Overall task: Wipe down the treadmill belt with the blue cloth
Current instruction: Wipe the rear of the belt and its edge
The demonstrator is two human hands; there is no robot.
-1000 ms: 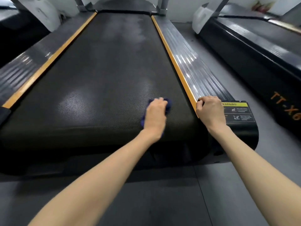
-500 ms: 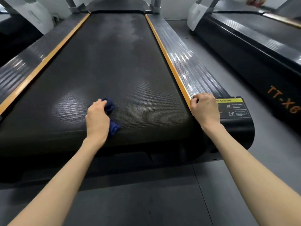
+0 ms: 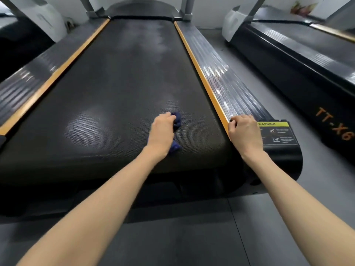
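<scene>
1. Grey ribbed left side rail [image 3: 28, 87] with its orange strip [image 3: 57, 73] runs from far to near. Nothing touches it.
2. Black textured treadmill belt [image 3: 124, 73]: a pale dull patch [image 3: 86, 127] lies near, left of centre. Fainter haze shows far up the middle.
3. Left hand [image 3: 162, 131] is on the belt's near end, right of centre. Its fingers are curled over the bunched blue cloth [image 3: 177, 120] and press it to the belt. Cloth pokes out past the fingertips and below the heel of the hand.
4. Change: half a second ago hand and cloth were left of centre, beside the pale patch; now they have swung back right. This reads as side-to-side strokes across the near band.
5. Right hand [image 3: 245, 133]: fingers clenched over the near end of the right side rail [image 3: 226, 79], just left of the warning label [image 3: 276, 133]. It has not shifted, so it is likely a brace.
6. Judgement: only the near strip is being worked. The patch still shows and the far belt is not yet reached.
</scene>
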